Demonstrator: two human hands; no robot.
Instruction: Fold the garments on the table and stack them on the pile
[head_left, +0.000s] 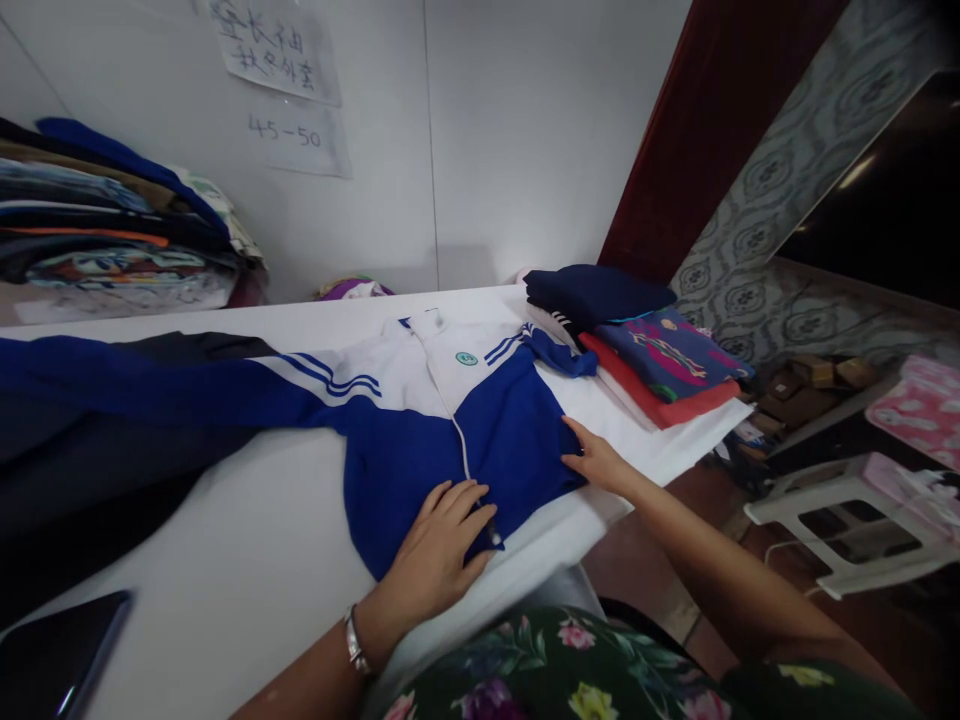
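Observation:
A blue and white zip-up jacket [405, 450] lies front up on the white table, with its white collar toward the wall. It has striped shoulders and a round green badge on the chest. My left hand [446, 545] rests flat on the jacket's lower front beside the zip, fingers stretched out. At the jacket's right side edge, my right hand [596, 462] touches the blue cloth with thumb and forefinger apart; its other fingers are partly hidden. One sleeve stretches far left over dark clothing [150, 440]; the other bends toward the folded pile on the right.
Folded clothes [637, 340] are piled at the table's right end. Another tall clothes stack [112, 230] stands back left. A dark phone or tablet [67, 655] lies front left. Handwritten papers [277, 50] hang on the wall. A white stool [847, 520] stands at right.

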